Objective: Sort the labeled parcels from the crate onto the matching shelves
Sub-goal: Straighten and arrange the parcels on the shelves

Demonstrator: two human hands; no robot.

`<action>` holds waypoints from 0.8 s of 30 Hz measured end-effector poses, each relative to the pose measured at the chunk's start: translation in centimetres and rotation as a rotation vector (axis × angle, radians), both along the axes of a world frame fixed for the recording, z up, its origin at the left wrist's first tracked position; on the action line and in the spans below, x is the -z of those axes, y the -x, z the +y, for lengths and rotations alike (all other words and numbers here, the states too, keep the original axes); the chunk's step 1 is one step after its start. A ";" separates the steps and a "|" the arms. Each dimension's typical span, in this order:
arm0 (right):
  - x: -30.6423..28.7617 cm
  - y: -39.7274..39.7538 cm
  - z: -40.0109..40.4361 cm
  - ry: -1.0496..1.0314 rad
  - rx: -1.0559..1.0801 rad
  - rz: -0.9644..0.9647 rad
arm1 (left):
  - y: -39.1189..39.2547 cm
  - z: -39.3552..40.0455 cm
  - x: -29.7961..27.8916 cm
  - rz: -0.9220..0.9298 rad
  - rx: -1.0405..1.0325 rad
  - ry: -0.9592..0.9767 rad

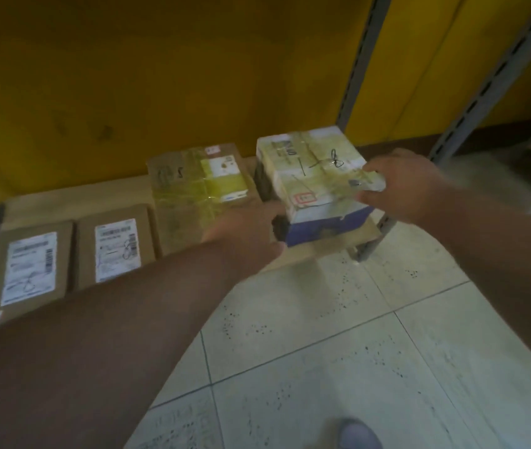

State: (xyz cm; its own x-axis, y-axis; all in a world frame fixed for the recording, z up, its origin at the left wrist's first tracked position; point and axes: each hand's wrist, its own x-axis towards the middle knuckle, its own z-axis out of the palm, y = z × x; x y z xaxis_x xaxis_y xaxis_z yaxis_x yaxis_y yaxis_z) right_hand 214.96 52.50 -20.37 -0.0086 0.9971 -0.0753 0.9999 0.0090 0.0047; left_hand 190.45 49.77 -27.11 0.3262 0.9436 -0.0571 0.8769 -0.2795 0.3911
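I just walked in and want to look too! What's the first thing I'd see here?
First you'd spot the white and blue parcel wrapped in shiny tape, held between the two hands, the left hand at its near left corner and the right hand pinching its right edge, right at the end of the low shelf. Left of it, three brown parcels lie in a row on that shelf, in front of a bright yellow wall.

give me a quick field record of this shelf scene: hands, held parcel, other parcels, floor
left hand: against the held parcel's near-left side, grip unclear
right hand: gripping the parcel's right edge
held parcel: taped white and blue box, at the right end of the low shelf
other parcels: taped brown box; two labeled cardboard boxes
floor: speckled tiles
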 end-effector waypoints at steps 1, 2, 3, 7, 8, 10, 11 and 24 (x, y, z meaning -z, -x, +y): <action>1.0 -0.8 0.8 0.009 0.003 0.001 | -1.0 1.0 0.2 0.019 -0.003 -0.014; 1.9 -1.5 1.7 0.029 0.003 -0.001 | -1.8 2.0 0.4 0.031 -0.016 -0.026; 2.8 -2.1 2.5 0.044 -0.008 -0.002 | -2.5 2.8 0.5 0.050 -0.033 -0.033; 5.2 -4.4 6.6 0.144 -0.072 0.010 | -4.3 5.0 1.1 0.165 -0.086 -0.074; 5.6 -5.1 7.6 0.162 -0.087 0.030 | -4.6 5.4 1.3 0.189 -0.094 -0.075; 5.7 -5.6 8.5 0.204 -0.124 0.070 | -5.1 6.1 1.6 0.212 -0.107 -0.057; 5.5 -5.5 8.5 0.222 -0.129 0.082 | -5.4 6.4 1.6 0.217 -0.114 -0.051; 5.9 -5.9 7.5 0.191 -0.163 0.180 | -6.0 5.9 3.2 0.134 -0.164 -0.186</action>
